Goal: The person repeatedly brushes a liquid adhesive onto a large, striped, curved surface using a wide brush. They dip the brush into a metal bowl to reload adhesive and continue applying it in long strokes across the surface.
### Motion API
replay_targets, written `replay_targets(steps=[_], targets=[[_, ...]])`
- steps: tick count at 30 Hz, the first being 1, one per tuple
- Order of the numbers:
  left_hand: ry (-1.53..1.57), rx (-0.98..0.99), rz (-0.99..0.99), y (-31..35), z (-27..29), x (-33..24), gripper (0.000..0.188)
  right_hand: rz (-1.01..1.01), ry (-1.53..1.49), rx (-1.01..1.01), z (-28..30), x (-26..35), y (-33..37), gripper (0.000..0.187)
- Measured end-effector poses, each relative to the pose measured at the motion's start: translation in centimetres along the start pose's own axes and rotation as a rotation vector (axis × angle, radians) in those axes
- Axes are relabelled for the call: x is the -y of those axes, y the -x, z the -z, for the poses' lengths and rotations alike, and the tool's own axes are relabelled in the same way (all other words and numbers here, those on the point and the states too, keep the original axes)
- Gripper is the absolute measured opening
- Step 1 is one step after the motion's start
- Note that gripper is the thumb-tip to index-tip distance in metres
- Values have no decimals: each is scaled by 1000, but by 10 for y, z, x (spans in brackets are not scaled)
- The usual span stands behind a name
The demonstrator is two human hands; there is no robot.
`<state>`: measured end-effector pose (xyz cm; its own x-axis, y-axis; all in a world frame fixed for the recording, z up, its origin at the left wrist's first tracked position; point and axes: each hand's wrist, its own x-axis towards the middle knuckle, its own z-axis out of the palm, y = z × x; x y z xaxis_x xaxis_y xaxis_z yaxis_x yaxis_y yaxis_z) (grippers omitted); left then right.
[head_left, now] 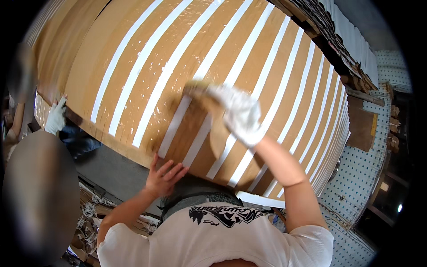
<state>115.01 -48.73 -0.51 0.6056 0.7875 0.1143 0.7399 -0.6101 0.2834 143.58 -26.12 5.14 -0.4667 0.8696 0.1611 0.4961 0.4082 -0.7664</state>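
Note:
A broad fan of overlapping brown cardboard sheets lies before me, crossed by white strips. Wet-looking, shiny specks show over its left part. My right hand, in a white glove, is closed around a brown, brush-like tool above the middle of the sheets. Motion smears the tool, so its exact kind is unclear. A rounded tan part hangs below the glove. My bare left hand rests with fingers spread on the near edge of the sheets and holds nothing.
Another person's gloved hand touches the sheets' left edge. Stacked sheets stand at the far right. A brown board piece lies on the dotted floor covering. Paper scraps litter the floor at lower left.

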Motion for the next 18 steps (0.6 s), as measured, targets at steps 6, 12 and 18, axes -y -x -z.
replay_targets(steps=[6, 12, 18], targets=[[103, 25, 28, 4, 6, -3, 77, 24, 325, 432, -5, 79, 42, 36], [127, -19, 19, 0, 9, -9, 70, -291, 719, -306, -6, 50, -35, 28], [284, -55, 31, 13, 15, -6, 60, -36, 592, 140, -79, 117, 82, 45]])
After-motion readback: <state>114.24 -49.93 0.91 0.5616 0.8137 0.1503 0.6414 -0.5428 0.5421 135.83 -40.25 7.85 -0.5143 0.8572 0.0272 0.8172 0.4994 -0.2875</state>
